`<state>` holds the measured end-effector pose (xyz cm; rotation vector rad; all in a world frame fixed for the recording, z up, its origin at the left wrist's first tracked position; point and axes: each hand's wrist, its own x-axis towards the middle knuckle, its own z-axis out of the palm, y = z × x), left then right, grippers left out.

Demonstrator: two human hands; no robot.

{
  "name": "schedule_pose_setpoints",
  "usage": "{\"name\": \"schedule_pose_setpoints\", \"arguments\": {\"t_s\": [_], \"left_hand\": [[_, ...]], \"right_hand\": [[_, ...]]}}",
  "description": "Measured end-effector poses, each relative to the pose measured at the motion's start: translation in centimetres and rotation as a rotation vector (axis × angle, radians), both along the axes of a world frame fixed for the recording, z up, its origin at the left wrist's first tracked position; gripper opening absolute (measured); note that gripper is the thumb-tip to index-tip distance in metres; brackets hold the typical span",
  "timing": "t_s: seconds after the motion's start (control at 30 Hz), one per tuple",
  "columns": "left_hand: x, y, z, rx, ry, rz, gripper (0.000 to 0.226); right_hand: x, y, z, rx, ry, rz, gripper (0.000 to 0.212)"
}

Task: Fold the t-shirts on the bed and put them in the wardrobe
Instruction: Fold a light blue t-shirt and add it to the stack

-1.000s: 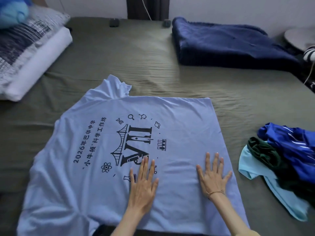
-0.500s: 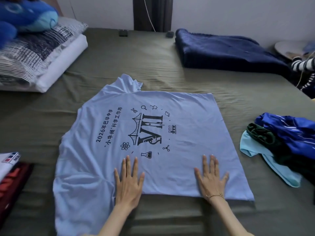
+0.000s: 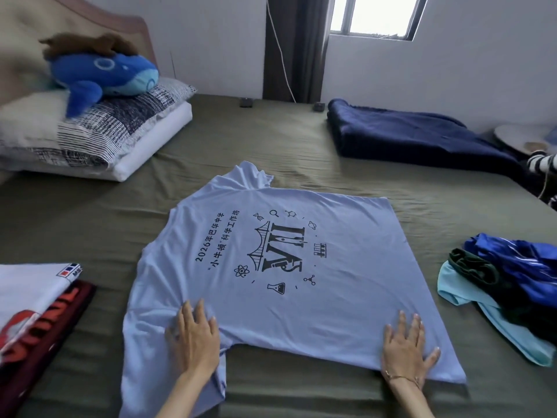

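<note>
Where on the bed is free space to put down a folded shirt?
Bare sheet lies between the pillows, the blanket and the light blue shirt. The right edge is crowded by a clothes heap, the left by folded shirts. Both hands press the shirt.

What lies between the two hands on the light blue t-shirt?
Head view: only the light blue t-shirt and its lower edge lie between left hand and right hand.

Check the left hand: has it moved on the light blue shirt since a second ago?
Yes. The left hand slid away from the printed logo, toward the shirt's sleeve side and near edge.
</note>
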<state>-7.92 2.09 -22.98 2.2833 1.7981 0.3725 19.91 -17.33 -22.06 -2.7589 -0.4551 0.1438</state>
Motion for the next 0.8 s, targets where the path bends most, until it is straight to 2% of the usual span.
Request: {"name": "schedule_pose_setpoints", "arguments": {"t_s": [0.13, 0.23, 0.3, 0.37, 0.43, 0.5, 0.63, 0.8], "left_hand": [[-0.9, -0.7, -0.8, -0.103, 0.013, -0.112, 0.077], [-1.0, -0.7, -1.0, -0.12, 0.019, -0.135, 0.084], [-0.9, -0.8, -0.4, -0.112, 0.046, -0.156, 0.098], [-1.1, -1.1, -0.2, -0.112, 0.094, -0.211, 0.119], [-1.7, -1.9, 0.0, -0.143, 0.118, -0.26, 0.13], [-1.7, -2.8, 0.6, -0.186, 0.151, -0.297, 0.126], [-0.7, -4.7, 2.1, -0.269, 0.189, -0.291, 0.078], [-0.6, -5.8, 3.2, -0.34, 0.198, -0.284, 0.087]], "right_hand": [[0.0, 0.0, -0.3, 0.014, -0.016, -0.005, 0.051], [0.0, 0.1, -0.5, 0.039, -0.056, 0.001, 0.049], [-0.2, 0.1, -0.5, 0.121, -0.064, 0.037, 0.045], [-0.1, -0.3, -0.4, 0.182, -0.046, 0.13, 0.046], [-0.7, -1.1, -0.1, 0.102, -0.028, 0.302, 0.053], [-1.2, -2.2, 0.1, -0.015, -0.026, 0.473, 0.048], [-1.6, -3.6, 1.4, -0.081, 0.088, 0.659, 0.071], [-1.0, -3.8, 2.2, -0.301, -0.026, 0.65, 0.072]]}}
